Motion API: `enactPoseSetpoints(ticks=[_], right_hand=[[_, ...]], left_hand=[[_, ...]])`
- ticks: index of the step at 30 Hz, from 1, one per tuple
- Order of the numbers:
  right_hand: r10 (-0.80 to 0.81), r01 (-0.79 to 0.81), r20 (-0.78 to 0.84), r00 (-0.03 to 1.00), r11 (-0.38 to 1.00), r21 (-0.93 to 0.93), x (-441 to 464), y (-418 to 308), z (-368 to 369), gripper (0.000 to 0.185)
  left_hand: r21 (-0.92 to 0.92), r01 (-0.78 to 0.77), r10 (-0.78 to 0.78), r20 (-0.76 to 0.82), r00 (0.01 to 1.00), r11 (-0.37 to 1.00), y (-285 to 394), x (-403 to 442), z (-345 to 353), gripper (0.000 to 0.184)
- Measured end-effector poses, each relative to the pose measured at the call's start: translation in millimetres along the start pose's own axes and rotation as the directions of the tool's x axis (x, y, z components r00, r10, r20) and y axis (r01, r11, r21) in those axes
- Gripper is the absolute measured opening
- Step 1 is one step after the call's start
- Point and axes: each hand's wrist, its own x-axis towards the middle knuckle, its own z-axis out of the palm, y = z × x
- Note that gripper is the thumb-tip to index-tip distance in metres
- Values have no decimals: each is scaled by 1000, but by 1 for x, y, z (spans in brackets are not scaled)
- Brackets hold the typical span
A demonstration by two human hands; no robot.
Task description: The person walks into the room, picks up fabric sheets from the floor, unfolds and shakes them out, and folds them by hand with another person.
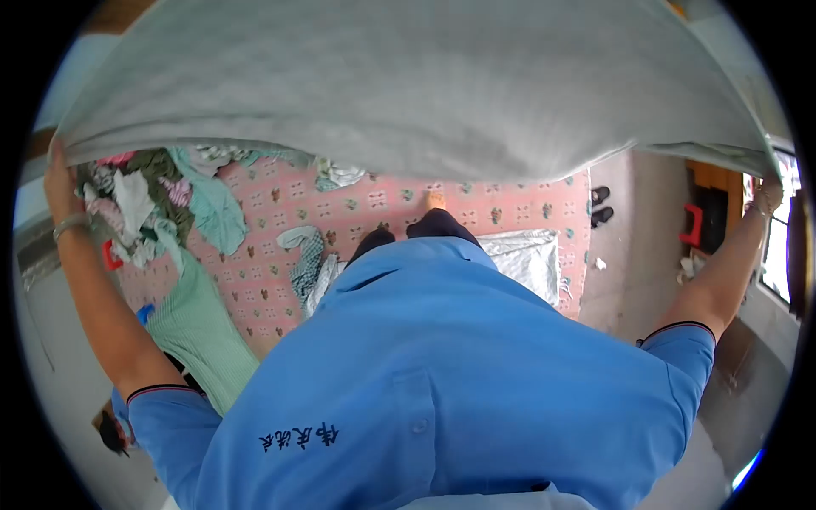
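Observation:
A large pale grey-green sheet [425, 85] is spread wide across the top of the view, its lower edge sagging between my arms. At the far left my left hand [61, 183] is closed on one corner of it. My right hand [767, 194] grips the opposite corner at the far right; its fingers are partly hidden. Both arms are stretched out to the sides. Below my left hand lies a heap of crumpled clothes [132, 200] in white, olive, pink and mint. A green striped cloth [200, 314] trails from that heap toward my body.
I stand barefoot on a pink patterned floor covering [382, 200]. A silvery white folded cloth [527, 259] lies beside my legs, and a patterned garment [308, 268] is on the other side. Black shoes [601, 206] and a red stool [691, 224] stand to the right.

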Motion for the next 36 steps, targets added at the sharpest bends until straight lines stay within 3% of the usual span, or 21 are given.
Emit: enactPoseSetpoints(ticks=[1,2,4,5,6,8,10,12,13,14,15,17,18,20,22,24,26,31,33,34,36], right_hand=[[316,-340,146,938,922,188,-9,40,-12,39],[563,-650,329,758,695,309,-22,70,-24,44],[546,-582,227,806,666,466,-67,85,56,46],[535,-535,174,827,652,537,-88,92,91,47],[624,-579,193,757,504,640,-114,69,59,45],[512,-594,335,791,512,621,-167,2,-59,36],[529,-272,138,838,184,945,-209,-68,-145,24],[358,-252,133,924,311,916,-253,-148,-154,20],[121,-318,294,948,322,892,-268,-181,-172,23],[99,-241,220,970,320,916,-291,-222,-181,26],[138,-284,251,958,339,897,-319,-270,-179,26],[-105,-351,415,904,374,858,-347,-343,-198,26],[-201,-358,459,865,393,847,-357,-376,-200,25],[-405,-334,555,727,498,800,-356,-429,-237,24],[-498,-171,528,688,596,785,-375,-498,-242,23],[-561,-205,546,622,556,805,-387,-546,-257,22],[-600,-222,488,633,464,858,-399,-581,-269,22],[-738,-30,306,601,362,932,-418,-630,-266,20],[-853,102,219,475,300,948,-414,-642,-250,17],[-861,156,197,468,300,941,-408,-646,-246,16],[-910,293,20,415,154,944,-380,-661,-233,15]], left_hand=[[-145,1,-1,-2,1000,989,-7,6,-1,46],[-223,43,-50,-26,998,974,-17,12,-6,45],[-475,-75,45,-76,996,877,-55,29,-18,46],[-537,-46,6,-75,997,842,-78,36,-27,48],[-594,-14,-33,-69,997,805,-106,42,-36,49],[-615,69,-90,-4,996,786,-156,34,-46,50],[-614,91,-99,20,995,784,-186,-5,-41,49],[-589,215,-218,67,974,779,-213,-48,-32,49],[-605,283,-242,149,959,744,-280,-45,-31,51],[-609,354,-268,231,935,710,-344,-43,-28,53],[-598,368,-296,220,929,711,-349,-75,-17,55],[-583,387,-333,202,921,714,-365,-112,7,56],[-574,440,-433,159,887,691,-383,-126,18,55],[-548,506,-539,115,835,666,-407,-144,43,55],[-527,533,-611,32,791,662,-409,-167,72,52],[-501,559,-658,-29,752,661,-423,-184,101,51],[-459,596,-704,-99,703,659,-440,-201,114,51],[-315,697,-764,-304,569,645,-479,-235,97,48],[-267,717,-758,-351,550,644,-493,-253,76,48],[-238,723,-747,-379,546,649,-497,-260,68,47],[-213,749,-748,-432,504,627,-499,-270,63,47]])
